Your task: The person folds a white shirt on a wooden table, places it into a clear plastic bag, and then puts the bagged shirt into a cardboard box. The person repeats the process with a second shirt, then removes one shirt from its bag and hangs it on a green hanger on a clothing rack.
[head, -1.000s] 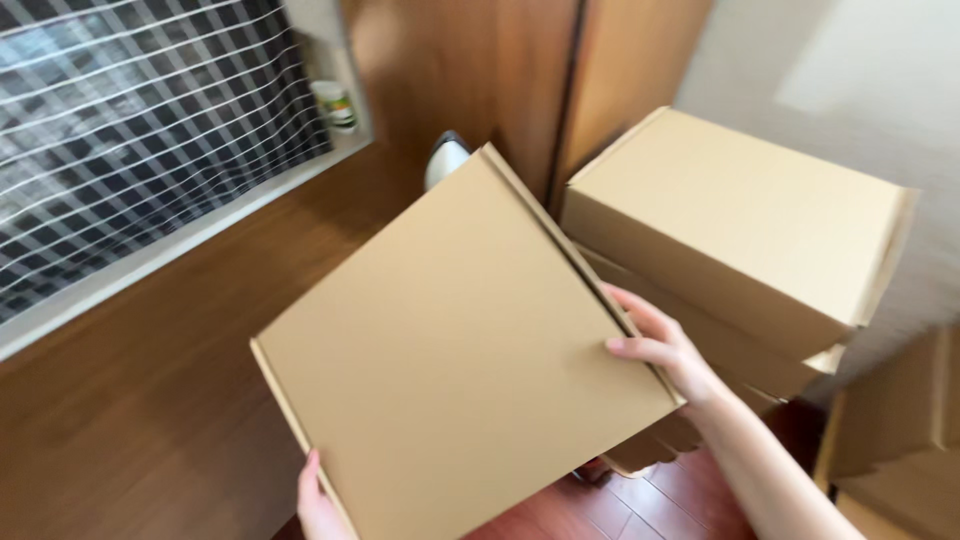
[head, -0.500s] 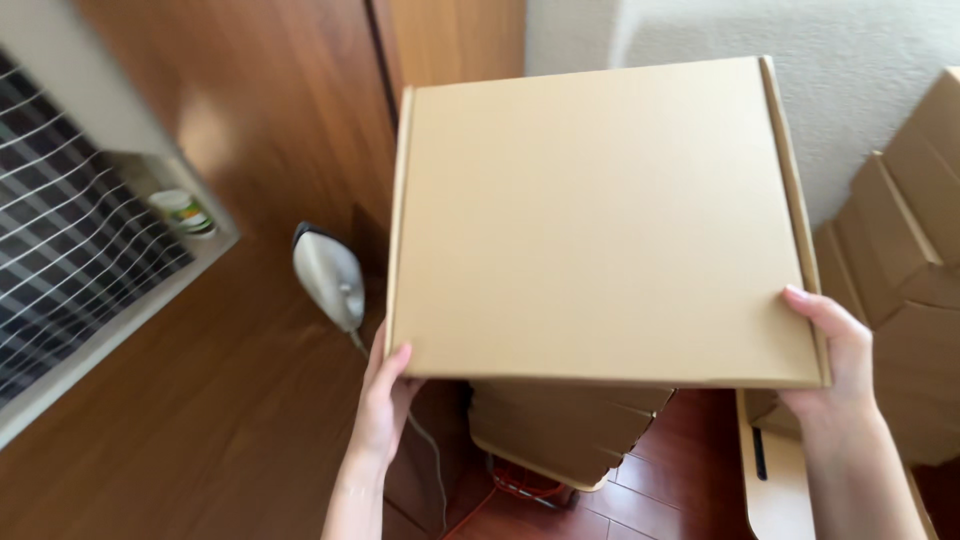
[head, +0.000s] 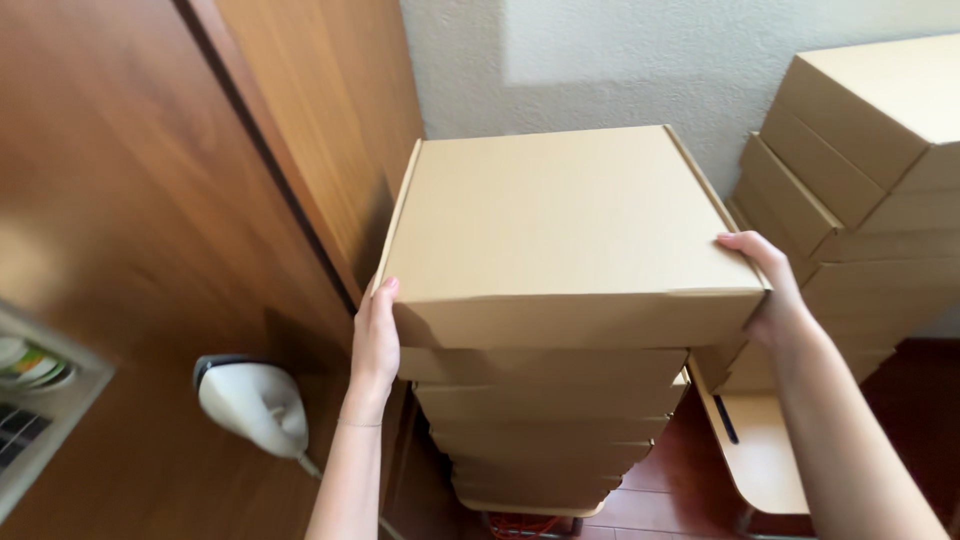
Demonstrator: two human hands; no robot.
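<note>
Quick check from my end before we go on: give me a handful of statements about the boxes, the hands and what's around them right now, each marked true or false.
1. Both hands hold the top box by its sides. True: the left hand is on its left side, the right hand on its right front corner.
2. The top box sits on a stack of similar flat boxes. True.
3. The top box is open. False: its lid is shut.
4. A second pile of cardboard boxes stands to the right. True.
5. The white handheld device lies on top of the stack. False: it rests on the wooden surface to the left.
6. The right hand is empty. False: its grip is on the box.
</note>
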